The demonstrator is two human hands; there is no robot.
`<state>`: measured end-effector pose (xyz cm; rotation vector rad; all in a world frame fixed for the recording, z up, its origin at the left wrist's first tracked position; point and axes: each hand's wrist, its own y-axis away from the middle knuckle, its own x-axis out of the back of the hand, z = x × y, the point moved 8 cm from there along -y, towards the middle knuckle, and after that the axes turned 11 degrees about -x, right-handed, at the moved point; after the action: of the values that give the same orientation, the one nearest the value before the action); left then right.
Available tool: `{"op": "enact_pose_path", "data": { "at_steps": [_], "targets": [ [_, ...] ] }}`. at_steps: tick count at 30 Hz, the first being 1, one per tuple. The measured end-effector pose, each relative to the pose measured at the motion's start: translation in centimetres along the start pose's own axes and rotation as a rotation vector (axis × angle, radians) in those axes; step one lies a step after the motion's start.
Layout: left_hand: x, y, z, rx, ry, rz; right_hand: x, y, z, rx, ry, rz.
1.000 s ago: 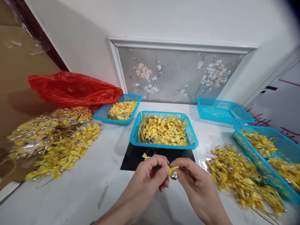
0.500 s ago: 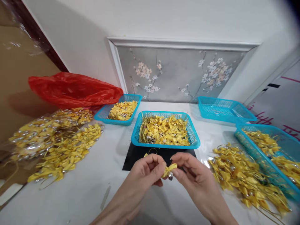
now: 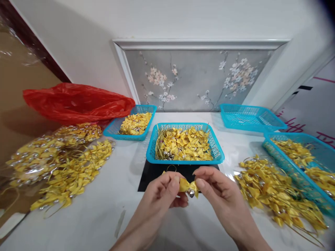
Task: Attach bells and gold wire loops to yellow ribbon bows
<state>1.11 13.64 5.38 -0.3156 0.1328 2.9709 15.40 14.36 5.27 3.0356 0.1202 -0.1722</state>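
Note:
A small yellow ribbon bow [image 3: 185,185] with a silver bell [image 3: 191,192] at its middle is stretched between my two hands, above the white table. My left hand [image 3: 165,193] pinches the bow's left loop between thumb and forefinger. On the other side, my right hand [image 3: 219,191] grips the right loop between thumb and fingertips. A thin gold cord loop sticks up behind my left fingers. Just beyond the hands stands a blue plastic basket [image 3: 220,161] filled with similar yellow bows and bells, gold cords gathered at its left end.
Under the basket's front lies a black mat [image 3: 146,177]. Heaps of bows [image 3: 75,174] lie at left, near a red plastic bag [image 3: 78,101] and a small blue basket [image 3: 146,134]. At right are another bow pile [image 3: 272,191], a part-filled blue basket [image 3: 295,167] and a shallow blue basket [image 3: 251,118].
The bow is now spread wider between my fingers, both loops showing, with the bell facing forward. My right hand has shifted slightly right. The camera view has moved a little.

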Motion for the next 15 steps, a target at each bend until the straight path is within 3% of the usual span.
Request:
{"op": "enact_pose_path", "data": {
  "at_steps": [4,11,15],
  "targets": [
    [-0.7,0.2,-0.7,0.111,0.092,-0.022,0.0,0.1,0.0,0.016,0.016,0.012],
    [-0.7,0.2,-0.9,0.101,0.186,0.029,0.1,0.3,0.2,0.015,0.033,0.021],
    [-1.3,0.4,-1.3,0.156,0.349,0.012,-0.1,0.4,-0.1,0.02,0.076,0.015]
  ]
}}
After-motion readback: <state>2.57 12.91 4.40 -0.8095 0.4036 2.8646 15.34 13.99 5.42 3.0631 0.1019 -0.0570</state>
